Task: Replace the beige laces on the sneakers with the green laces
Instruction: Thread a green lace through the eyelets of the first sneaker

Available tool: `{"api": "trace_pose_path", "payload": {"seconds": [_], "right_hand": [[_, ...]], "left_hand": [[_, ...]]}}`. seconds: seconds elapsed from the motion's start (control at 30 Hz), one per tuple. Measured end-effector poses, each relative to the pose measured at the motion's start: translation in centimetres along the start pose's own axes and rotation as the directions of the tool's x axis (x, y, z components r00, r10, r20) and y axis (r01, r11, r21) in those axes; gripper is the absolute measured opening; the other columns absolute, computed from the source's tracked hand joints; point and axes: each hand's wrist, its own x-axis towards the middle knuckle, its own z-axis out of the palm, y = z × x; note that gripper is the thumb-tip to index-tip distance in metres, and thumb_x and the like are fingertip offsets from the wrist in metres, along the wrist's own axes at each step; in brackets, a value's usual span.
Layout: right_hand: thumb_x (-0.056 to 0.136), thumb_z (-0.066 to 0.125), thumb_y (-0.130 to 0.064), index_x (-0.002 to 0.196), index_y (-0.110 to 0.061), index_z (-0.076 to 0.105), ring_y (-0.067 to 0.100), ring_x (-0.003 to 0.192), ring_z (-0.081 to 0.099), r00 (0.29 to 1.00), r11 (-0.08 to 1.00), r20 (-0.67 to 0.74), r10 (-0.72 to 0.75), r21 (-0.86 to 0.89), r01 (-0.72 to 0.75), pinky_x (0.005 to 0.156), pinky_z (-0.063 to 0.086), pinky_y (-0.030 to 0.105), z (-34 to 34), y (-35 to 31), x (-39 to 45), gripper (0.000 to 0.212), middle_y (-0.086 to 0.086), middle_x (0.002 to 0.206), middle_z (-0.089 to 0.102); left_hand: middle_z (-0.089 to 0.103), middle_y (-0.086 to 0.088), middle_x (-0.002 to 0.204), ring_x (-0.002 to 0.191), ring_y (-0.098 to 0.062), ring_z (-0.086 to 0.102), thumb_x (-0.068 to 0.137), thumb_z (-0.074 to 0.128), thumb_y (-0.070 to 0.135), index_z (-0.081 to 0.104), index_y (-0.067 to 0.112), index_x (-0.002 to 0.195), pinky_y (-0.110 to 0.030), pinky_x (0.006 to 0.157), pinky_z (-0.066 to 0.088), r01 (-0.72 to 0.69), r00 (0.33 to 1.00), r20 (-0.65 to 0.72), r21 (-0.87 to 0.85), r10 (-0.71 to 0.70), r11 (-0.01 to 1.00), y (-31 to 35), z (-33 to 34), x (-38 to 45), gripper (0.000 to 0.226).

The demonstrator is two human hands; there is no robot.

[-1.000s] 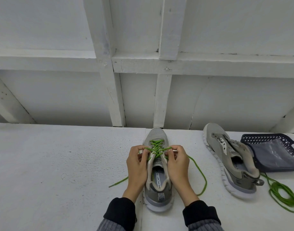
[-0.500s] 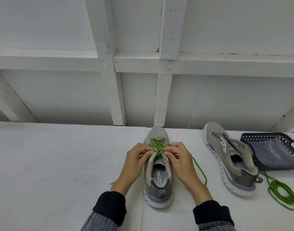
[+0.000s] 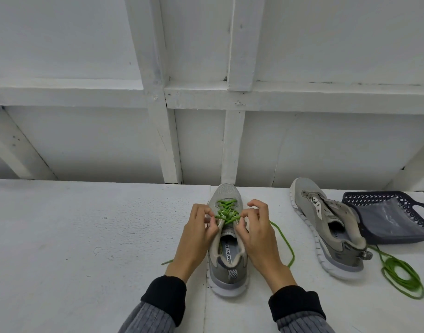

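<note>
A grey sneaker [image 3: 226, 267] stands toe-away on the white surface, its front eyelets crossed by a green lace [image 3: 226, 211]. My left hand [image 3: 199, 233] pinches the lace at the shoe's left eyelet row. My right hand [image 3: 256, 231] pinches it at the right row, fingers curled. One lace end trails right [image 3: 284, 241], the other tip lies left [image 3: 166, 262]. A second grey sneaker [image 3: 326, 227] without a lace lies tilted at the right. A coiled green lace [image 3: 403, 277] lies beside its heel.
A dark blue perforated basket [image 3: 383, 200] lies tipped behind the second sneaker, with a clear plastic sheet in it. A white framed wall [image 3: 172, 140] rises just behind the shoes. The white surface [image 3: 74, 236] stretches to the left.
Both hands moved forward along the shoe toward the upper crossings, and the wrists spread apart. The camera view shifted slightly. The second sneaker and coiled lace stayed put.
</note>
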Motion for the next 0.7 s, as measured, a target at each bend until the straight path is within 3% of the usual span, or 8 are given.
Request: {"api": "trace_pose_path", "payload": {"seconds": [0.13,0.23,0.4,0.57,0.7], "right_hand": [[0.096,0.053,-0.012,0.096,-0.022,0.058,0.001,0.089,0.054,0.966,0.927,0.122,0.228,0.276,-0.254,0.073,0.041,0.012,0.3,0.1,-0.4,0.011,-0.011,0.099,0.054],[0.094,0.055,-0.004,0.097,-0.026,0.065,-0.002,0.094,0.058,0.924,0.824,0.212,0.32,0.419,-0.381,0.077,0.043,0.012,0.2,0.7,0.1,0.024,-0.011,0.098,0.064],[0.091,0.06,-0.001,0.096,-0.02,0.074,-0.001,0.083,0.062,0.894,0.727,0.323,0.311,0.524,-0.443,0.072,0.046,0.012,-0.7,0.9,0.9,0.024,-0.006,0.094,0.069],[0.09,0.061,-0.001,0.094,-0.025,0.074,-0.004,0.083,0.061,0.892,0.718,0.357,0.279,0.539,-0.44,0.072,0.045,0.01,-1.0,1.4,1.0,0.028,-0.01,0.093,0.07],[0.088,0.064,-0.003,0.091,-0.023,0.075,-0.001,0.081,0.062,0.894,0.716,0.338,0.294,0.541,-0.44,0.071,0.046,0.012,-1.0,1.3,1.1,0.023,-0.011,0.088,0.071]], "left_hand": [[0.058,0.011,0.102,0.096,-0.007,0.065,0.098,0.055,0.014,0.06,0.029,0.095,-0.018,0.076,0.051,0.009,0.995,-0.092,-0.163,-0.024,0.987,-0.6,0.5,-0.6,0.016],[0.063,0.008,0.101,0.097,-0.007,0.063,0.096,0.058,0.007,0.069,0.034,0.1,-0.018,0.08,0.05,-0.026,0.998,-0.065,-0.183,0.014,0.983,-1.2,0.3,-0.3,0.029],[0.065,0.012,0.097,0.09,-0.008,0.064,0.092,0.064,0.008,0.072,0.038,0.089,-0.019,0.075,0.051,0.026,0.999,-0.041,-0.202,-0.035,0.979,-1.1,0.5,0.4,0.031],[0.067,0.014,0.095,0.09,-0.008,0.064,0.094,0.062,0.016,0.07,0.028,0.093,-0.027,0.077,0.054,0.07,0.995,-0.059,-0.199,-0.083,0.977,-1.3,1.1,0.0,0.015],[0.067,0.016,0.094,0.089,-0.005,0.064,0.096,0.06,0.018,0.068,0.026,0.095,-0.024,0.077,0.054,0.087,0.993,-0.06,-0.19,-0.099,0.978,-1.2,1.3,-0.1,0.012]]}}
